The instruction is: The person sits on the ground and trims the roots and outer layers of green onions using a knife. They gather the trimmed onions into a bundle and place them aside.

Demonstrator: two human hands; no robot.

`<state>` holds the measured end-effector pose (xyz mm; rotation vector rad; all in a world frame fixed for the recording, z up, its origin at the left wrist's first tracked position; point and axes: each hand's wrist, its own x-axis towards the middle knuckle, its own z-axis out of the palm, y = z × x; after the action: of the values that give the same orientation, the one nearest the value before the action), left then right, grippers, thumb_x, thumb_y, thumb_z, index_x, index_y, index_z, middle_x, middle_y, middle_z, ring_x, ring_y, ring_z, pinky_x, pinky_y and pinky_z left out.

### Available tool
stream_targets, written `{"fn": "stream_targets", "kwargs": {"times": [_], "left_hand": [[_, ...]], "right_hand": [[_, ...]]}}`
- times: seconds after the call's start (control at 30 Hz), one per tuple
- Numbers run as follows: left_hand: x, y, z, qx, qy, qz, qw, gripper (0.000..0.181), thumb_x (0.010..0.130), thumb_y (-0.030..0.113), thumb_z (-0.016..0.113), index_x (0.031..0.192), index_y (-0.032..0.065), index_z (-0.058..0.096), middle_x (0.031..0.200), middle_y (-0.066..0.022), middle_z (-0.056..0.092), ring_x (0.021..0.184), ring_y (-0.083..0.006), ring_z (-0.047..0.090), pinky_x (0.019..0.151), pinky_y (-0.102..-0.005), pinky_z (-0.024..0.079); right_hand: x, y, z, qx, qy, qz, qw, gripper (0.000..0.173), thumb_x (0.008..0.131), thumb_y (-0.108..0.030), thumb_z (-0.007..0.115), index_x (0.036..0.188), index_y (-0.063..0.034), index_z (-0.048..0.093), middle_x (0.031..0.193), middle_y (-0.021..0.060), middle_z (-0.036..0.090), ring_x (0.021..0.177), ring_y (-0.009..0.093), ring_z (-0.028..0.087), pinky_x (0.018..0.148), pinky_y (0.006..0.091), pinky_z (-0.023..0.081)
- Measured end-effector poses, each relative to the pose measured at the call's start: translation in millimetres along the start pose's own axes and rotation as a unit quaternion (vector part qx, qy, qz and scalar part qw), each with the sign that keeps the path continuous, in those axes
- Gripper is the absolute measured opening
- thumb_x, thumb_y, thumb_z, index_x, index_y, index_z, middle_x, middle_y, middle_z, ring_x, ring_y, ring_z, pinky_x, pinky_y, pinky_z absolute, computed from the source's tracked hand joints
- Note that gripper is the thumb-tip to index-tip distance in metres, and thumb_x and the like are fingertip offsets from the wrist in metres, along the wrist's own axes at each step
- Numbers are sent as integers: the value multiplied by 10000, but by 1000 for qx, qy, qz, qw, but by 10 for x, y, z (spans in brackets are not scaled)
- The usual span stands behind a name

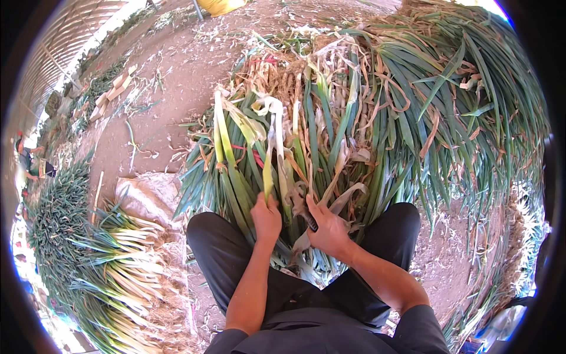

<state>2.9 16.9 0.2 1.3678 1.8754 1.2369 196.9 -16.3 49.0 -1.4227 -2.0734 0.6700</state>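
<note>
My left hand point(266, 217) is closed around a yellow-green leaf point(268, 177) of a green onion, above my left knee. My right hand point(328, 232) grips a dark ridged handle point(312, 222); what the handle belongs to is mostly hidden. Dry papery leaves point(298, 194) hang beside the right fingers. Between both hands stands a pale onion stalk point(279, 141) with a bent white end. Two cleaner stalks point(223, 132) lie to the left, white ends away from me. Beneath them is a heap of unpeeled green onions point(327, 106), with roots and withered leaves.
A larger pile of green onions point(468, 88) rises at the right. At left, cleaned green onions point(132, 274) lie in a row near a woven sack point(152, 194). Wooden pieces point(112, 90) and a yellow bag point(221, 6) sit farther off. Another person point(33, 159) is at the far left.
</note>
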Motion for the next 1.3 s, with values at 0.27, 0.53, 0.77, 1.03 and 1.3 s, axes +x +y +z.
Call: {"fn": "stream_targets", "kwargs": {"times": [0.27, 0.53, 0.77, 1.03, 1.3], "left_hand": [[1141, 623, -614, 129, 287, 191, 930, 503, 1014, 73, 626, 1470, -68, 467, 1141, -248, 700, 1029, -348, 715, 881, -461, 577], [223, 125, 333, 168, -80, 30, 982, 285, 928, 75, 698, 1175, -13, 586, 1186, -255, 612, 1073, -456, 623, 870, -539, 529], [173, -225, 626, 171, -64, -13, 983, 447, 902, 78, 744, 1274, 32, 500, 1160, -248, 615, 1114, -472, 622, 885, -562, 516], [22, -252, 633, 62, -109, -101, 987, 322, 903, 53, 712, 1194, 0, 586, 1075, -255, 657, 1028, -489, 653, 879, -549, 511], [-328, -250, 459, -18, -53, -97, 994, 310, 947, 13, 648, 1246, -45, 591, 1009, -238, 681, 953, -437, 679, 864, -499, 519]], "right_hand": [[162, 106, 2, 13, 14, -7, 1000, 938, 761, -59, 730, 1615, -46, 343, 1025, 248, 595, 843, 495, 637, 766, 560, 542], [740, 282, 87, -1, 75, -4, 997, 876, 782, -48, 700, 1594, -36, 373, 1033, 260, 608, 871, 499, 638, 779, 547, 546], [897, 402, 131, 1, 62, 23, 998, 869, 765, -48, 696, 1585, -33, 410, 1010, 264, 616, 888, 495, 633, 801, 533, 539], [976, 493, 235, -5, 72, 1, 997, 882, 756, -52, 697, 1585, -34, 398, 1007, 258, 621, 892, 495, 633, 798, 545, 533], [1106, 501, 283, 1, 22, 36, 999, 882, 792, -107, 732, 1594, -29, 374, 1185, 294, 632, 1033, 503, 649, 893, 536, 560]]}}
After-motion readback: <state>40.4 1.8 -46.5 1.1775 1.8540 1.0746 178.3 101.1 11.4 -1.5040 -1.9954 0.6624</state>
